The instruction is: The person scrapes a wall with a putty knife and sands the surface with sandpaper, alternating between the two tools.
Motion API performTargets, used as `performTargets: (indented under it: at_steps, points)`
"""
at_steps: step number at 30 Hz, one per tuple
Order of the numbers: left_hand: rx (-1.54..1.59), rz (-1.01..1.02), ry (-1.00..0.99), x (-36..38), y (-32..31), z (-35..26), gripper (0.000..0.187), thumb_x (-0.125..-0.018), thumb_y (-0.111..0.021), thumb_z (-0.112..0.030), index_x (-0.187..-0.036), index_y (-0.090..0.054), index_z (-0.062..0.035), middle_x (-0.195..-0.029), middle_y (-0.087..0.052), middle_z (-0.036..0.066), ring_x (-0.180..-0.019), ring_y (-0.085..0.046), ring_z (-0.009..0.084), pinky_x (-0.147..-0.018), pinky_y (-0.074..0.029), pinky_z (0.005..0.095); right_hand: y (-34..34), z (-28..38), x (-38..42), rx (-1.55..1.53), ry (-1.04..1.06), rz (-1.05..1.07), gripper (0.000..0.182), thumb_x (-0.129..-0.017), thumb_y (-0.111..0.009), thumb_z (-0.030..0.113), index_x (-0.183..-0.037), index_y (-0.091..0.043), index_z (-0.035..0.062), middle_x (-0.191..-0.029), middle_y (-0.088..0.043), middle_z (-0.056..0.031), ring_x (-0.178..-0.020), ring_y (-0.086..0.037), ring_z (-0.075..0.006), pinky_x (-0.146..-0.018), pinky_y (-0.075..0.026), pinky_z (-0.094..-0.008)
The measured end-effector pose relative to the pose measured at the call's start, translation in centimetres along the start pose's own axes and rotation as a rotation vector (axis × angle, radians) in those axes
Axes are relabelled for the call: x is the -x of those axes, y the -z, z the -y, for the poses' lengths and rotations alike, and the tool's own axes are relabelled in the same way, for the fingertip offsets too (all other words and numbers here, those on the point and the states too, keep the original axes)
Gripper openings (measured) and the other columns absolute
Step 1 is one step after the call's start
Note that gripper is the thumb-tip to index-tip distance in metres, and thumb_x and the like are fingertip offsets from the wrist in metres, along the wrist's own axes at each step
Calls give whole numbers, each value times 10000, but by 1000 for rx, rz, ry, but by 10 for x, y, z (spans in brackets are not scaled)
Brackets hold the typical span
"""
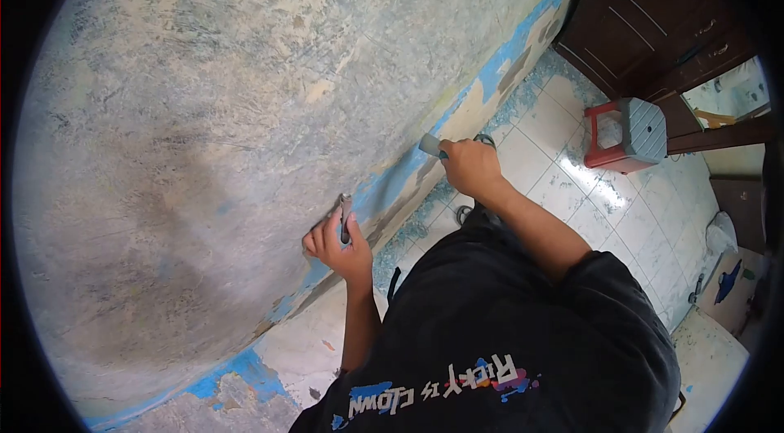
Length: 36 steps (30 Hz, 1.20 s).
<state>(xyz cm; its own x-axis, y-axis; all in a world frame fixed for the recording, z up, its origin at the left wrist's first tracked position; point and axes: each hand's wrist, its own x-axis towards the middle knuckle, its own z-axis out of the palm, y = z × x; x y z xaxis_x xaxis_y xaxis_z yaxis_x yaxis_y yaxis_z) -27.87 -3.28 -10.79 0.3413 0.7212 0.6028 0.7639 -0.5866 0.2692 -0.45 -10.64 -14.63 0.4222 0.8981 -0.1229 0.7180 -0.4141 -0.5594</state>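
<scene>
Tools number two in the head view, both at the wall [245,90]'s blue strip [510,49]. Flat-bladed scraper [430,145]: right hand [474,168] closed round its handle, long axis nearly level across the picture, blade pointing left. Narrow dark tool [346,222]: left hand [335,249] pinches it, fingers partly curled, long axis running up the picture. One stool [645,135] stands on the tiled floor [535,151].

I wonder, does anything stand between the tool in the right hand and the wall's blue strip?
Nothing visible stands between them: the right hand holds the grey tool with its end at the blue strip.
</scene>
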Motion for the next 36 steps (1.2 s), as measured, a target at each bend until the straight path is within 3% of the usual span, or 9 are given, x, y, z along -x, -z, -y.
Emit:
performTargets:
  at_steps: [11,14,17,20,21,28,36]
  points:
    - [17,10,-23,-5,-2,-6,232,-859,-808,-177,-1073,-781,-92,-1023,-717,66,-1052,-565,296,-994,-365,452,-15,-5,7,-81,-43,-28,268,-931,-690,206,-1166,-709,79,-926,-744,-224,-855,-754,-403,-738,-591,-507]
    - [34,-12,-22,-7,-1,-7,234,-855,-809,-173,-1074,-782,-95,-1019,-714,64,-1053,-565,297,-995,-365,452,-55,-43,3,-273,-86,-43,274,-999,-634,251,-1203,-698,79,-855,-735,-210,-798,-757,-345,-655,-582,-470]
    - [18,-12,-30,-6,2,-5,233,-858,-807,-173,-1076,-782,-96,-1016,-713,64,-1052,-565,299,-994,-366,454,-59,-54,2,-1104,-604,298,269,-1084,-518,286,-1251,-606,94,-844,-683,-161,-673,-670,-252,-529,-510,-391]
    - [14,-10,-8,-3,3,-1,232,-858,-806,-172,-1076,-782,-96,-1014,-712,61,-1059,-565,299,-994,-366,460,-62,-35,12,-1771,-792,343,217,-1131,-406,284,-1244,-491,120,-863,-589,-96,-616,-525,-165,-471,-403,-305]
    - [15,1,-6,-1,4,0,232,-858,-806,-172,-1076,-782,-96,-1014,-712,60,-1063,-565,298,-994,-367,460,-53,-22,11,-1927,-861,373,120,-1136,-371,240,-1160,-419,133,-886,-542,-90,-589,-459,-153,-472,-357,-294]
    - [6,11,-13,-5,4,-5,237,-855,-807,-174,-1079,-781,-99,-1017,-713,56,-1069,-563,298,-998,-374,456,-68,7,-5,-2049,-866,188,107,-1139,-337,258,-1107,-396,176,-827,-500,-49,-578,-401,-125,-496,-338,-289]
    - [-9,17,-22,-9,5,-3,251,-845,-808,-167,-1086,-781,-103,-1023,-714,57,-1065,-559,300,-994,-371,457,-66,6,2,-2098,-809,255,94,-1140,-328,274,-1131,-374,193,-814,-484,-34,-565,-380,-109,-483,-315,-281]
